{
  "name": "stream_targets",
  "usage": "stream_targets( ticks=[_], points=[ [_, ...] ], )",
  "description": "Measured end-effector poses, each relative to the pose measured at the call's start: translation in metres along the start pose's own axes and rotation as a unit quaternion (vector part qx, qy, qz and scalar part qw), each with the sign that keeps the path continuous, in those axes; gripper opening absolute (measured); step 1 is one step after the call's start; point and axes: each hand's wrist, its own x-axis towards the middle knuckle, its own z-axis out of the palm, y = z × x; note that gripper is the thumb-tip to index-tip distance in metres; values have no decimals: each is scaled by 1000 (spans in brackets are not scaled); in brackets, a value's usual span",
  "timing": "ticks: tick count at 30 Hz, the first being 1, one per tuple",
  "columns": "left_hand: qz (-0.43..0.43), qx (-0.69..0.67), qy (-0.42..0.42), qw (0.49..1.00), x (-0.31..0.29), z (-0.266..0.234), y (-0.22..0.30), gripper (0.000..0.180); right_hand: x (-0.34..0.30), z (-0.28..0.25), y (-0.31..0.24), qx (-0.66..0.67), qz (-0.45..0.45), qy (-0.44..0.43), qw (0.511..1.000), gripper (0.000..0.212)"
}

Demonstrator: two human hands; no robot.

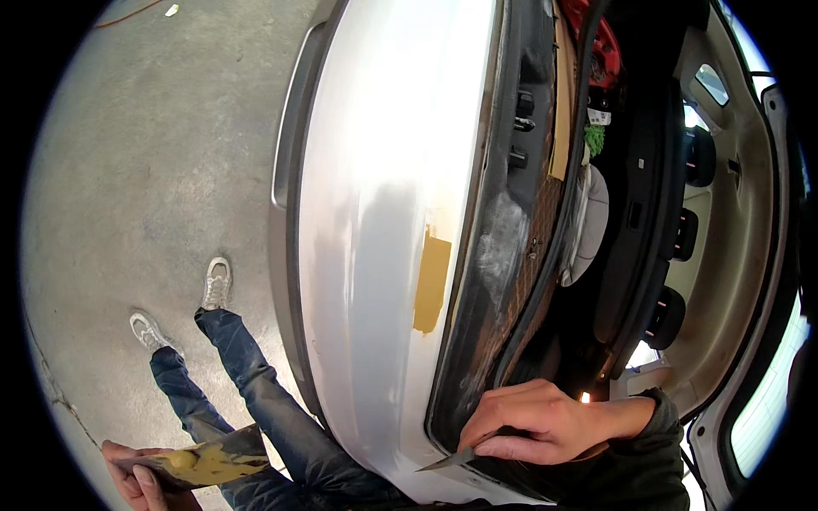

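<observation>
In my left hand (136, 479), at the lower left, is a flat mixing plate (243, 456) smeared with yellow filler. A small mound of filler (182, 459) sits on it by my thumb. My right hand (537, 422) pinches a thin putty knife (445, 462) at the lower right. Its pointed tip is over the near end of the silver car bumper (375, 358); whether it touches the surface I cannot tell. Farther along the bumper, beside its inner edge, lies a smooth yellow filler patch (432, 285) with ragged ends, next to dull grey sanded areas.
The car's rear is open to my right, with a dusty black sill (503, 230), a red part (605, 51), a grey rolled item (588, 226) and seat headrests (663, 319) inside. My shoes (217, 283) stand on the concrete floor (170, 170) to the left.
</observation>
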Motion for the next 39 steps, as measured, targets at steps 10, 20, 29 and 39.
stream_targets(
  ticks=[10,20,29,39],
  points=[
    [32,-102,14,994,-4,-6,0,22,10,21,5,55,20,5,998,19],
    [31,-79,33,996,-23,-40,9,26,11,63,11,69,62,-16,996,25],
    [60,-104,109,987,-34,-79,18,22,31,123,28,24,85,-33,996,25],
    [49,-109,122,985,-25,-136,13,24,66,108,0,-252,73,126,957,18]
  ],
)
